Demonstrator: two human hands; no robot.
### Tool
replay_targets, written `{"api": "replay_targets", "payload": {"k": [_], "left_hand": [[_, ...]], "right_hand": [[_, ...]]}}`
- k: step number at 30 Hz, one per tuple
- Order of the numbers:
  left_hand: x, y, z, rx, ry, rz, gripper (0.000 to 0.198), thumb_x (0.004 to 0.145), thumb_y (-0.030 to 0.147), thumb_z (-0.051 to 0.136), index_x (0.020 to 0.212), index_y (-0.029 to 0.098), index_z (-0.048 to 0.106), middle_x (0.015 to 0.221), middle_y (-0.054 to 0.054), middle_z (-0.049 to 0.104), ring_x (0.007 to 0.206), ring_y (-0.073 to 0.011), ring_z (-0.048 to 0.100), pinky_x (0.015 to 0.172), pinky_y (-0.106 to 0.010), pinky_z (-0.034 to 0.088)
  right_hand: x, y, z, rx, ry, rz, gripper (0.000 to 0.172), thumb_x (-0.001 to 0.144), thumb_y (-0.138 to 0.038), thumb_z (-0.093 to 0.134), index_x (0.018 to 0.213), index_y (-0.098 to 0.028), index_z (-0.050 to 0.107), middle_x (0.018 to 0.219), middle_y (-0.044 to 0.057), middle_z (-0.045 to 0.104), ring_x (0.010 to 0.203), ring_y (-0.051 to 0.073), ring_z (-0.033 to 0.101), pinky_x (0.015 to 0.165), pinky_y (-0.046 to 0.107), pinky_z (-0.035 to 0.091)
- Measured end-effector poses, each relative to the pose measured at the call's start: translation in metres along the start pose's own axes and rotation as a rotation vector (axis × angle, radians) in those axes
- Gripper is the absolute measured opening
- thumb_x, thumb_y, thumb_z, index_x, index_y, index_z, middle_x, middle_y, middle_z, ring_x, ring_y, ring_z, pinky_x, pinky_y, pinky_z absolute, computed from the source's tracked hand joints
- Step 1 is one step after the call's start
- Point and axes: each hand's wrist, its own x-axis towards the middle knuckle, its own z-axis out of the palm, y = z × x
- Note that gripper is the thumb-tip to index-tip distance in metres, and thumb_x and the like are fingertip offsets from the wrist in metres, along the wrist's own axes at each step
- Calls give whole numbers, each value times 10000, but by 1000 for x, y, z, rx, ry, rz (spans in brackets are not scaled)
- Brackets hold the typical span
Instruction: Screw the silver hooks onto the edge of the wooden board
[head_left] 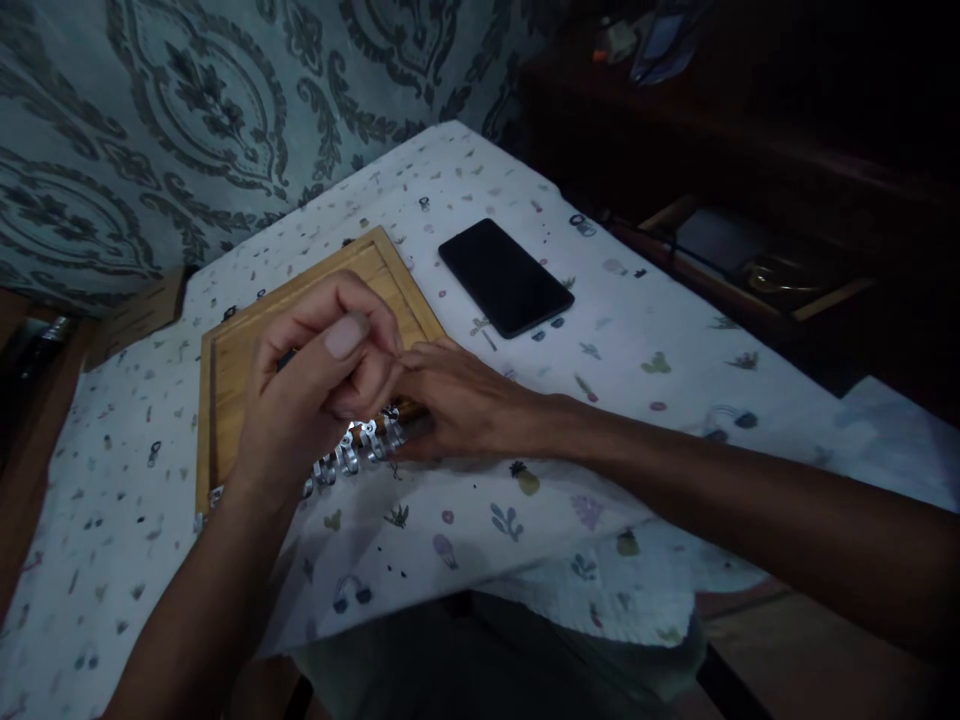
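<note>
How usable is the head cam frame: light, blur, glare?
Head view: dim overall, upper right nearly black; left hand and right hand slightly soft, the spot where they meet hard to resolve; small glints on the metal rings below them; phone screen dark, no glare.

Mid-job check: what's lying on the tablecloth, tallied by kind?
Wooden tray: 1
Black phone: 1
Chain of silver metal loops: 1 (partly hidden, loops not counted)
Total: 3

Shiny metal loops (pixel 351 455) along tray (pixel 375 262) edge
</note>
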Motion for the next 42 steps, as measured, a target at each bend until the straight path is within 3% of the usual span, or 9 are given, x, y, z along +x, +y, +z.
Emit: {"api": "replay_targets", "payload": {"k": [5, 11, 16, 26, 31, 35, 42], "left_hand": [[-6, 1, 5, 39, 267, 33, 274, 900, 348, 696, 700, 167, 650, 443, 79, 253, 370, -52, 191, 373, -197, 203], [-11, 7, 11, 68, 434, 114, 274, 872, 293, 726, 655, 164, 621, 442, 77, 282, 375, -45, 178, 378, -204, 185], [-10, 10, 12, 101, 495, 206, 229, 882, 186, 669, 661, 144, 627, 466, 59, 361, 375, -40, 208, 372, -217, 188], [-11, 2, 15, 129, 608, 146, 273, 923, 157, 563, 655, 175, 610, 458, 56, 334, 406, -75, 211, 410, -252, 169], [-9, -4, 17, 151, 680, 132, 337, 961, 274, 591, 636, 188, 608, 468, 52, 307, 410, -90, 250, 412, -275, 178], [-10, -4, 16, 163, 714, 113, 363, 898, 409, 715, 623, 193, 615, 528, 41, 338, 463, -94, 310, 431, -275, 220], [-12, 4, 22, 170, 789, 132, 371, 960, 353, 627, 626, 192, 623, 603, 18, 359, 515, -107, 355, 431, -277, 253]], "right_hand": [[0, 1, 1, -99, 24, -15, 290, 812, -403, 787, 792, -163, 625, 857, 32, 551, 863, 204, 504, 825, 352, 370], [0, 1, 0, -100, 8, -16, 294, 805, -397, 800, 888, -147, 669, 873, 33, 556, 860, 203, 492, 792, 328, 348], [1, 2, 1, -78, -5, -13, 301, 799, -392, 799, 903, -135, 683, 882, 36, 565, 849, 197, 491, 804, 337, 345], [1, 0, -1, -95, -8, 0, 354, 790, -392, 823, 982, -119, 706, 924, 55, 598, 919, 225, 529, 823, 344, 373], [0, 1, -2, -77, -12, -7, 373, 791, -389, 826, 1009, -110, 710, 952, 66, 613, 946, 235, 536, 861, 364, 381], [0, 0, -2, -81, -27, 10, 386, 780, -386, 838, 1019, -109, 716, 982, 78, 626, 975, 246, 538, 883, 374, 382], [1, 0, -3, -96, -35, 4, 372, 792, -387, 823, 1018, -116, 705, 988, 74, 620, 981, 245, 537, 866, 362, 370]]}}
